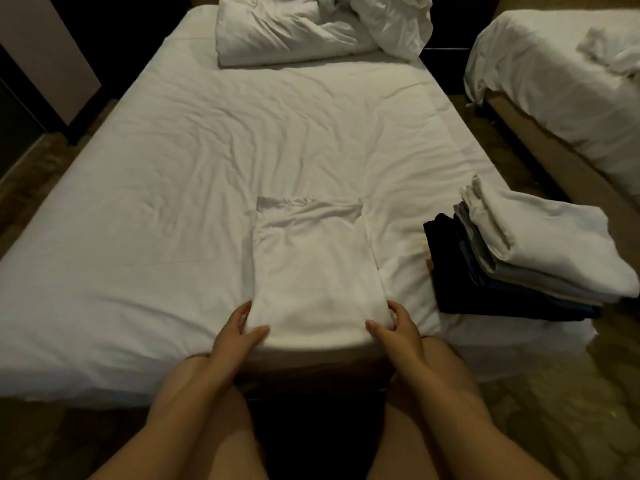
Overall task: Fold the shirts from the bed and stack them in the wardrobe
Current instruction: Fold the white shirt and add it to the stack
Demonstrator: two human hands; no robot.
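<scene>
While the left hand (239, 330) pinches the near-left corner of a partly folded white shirt (311, 271), likely light and limp, at the near edge of the bed (156, 202), the right hand (396, 327) pinches its near-right corner, both sensible holds.

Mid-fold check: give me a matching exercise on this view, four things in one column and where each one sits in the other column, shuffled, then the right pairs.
Things
1. white shirt
2. stack of folded clothes
3. crumpled duvet
4. second bed

Places
A. far end of the bed
B. off to the right, across the floor gap
C. near edge of the bed, gripped by the left hand and the right hand
D. near right corner of the bed

Pairs: 1-C, 2-D, 3-A, 4-B
</scene>
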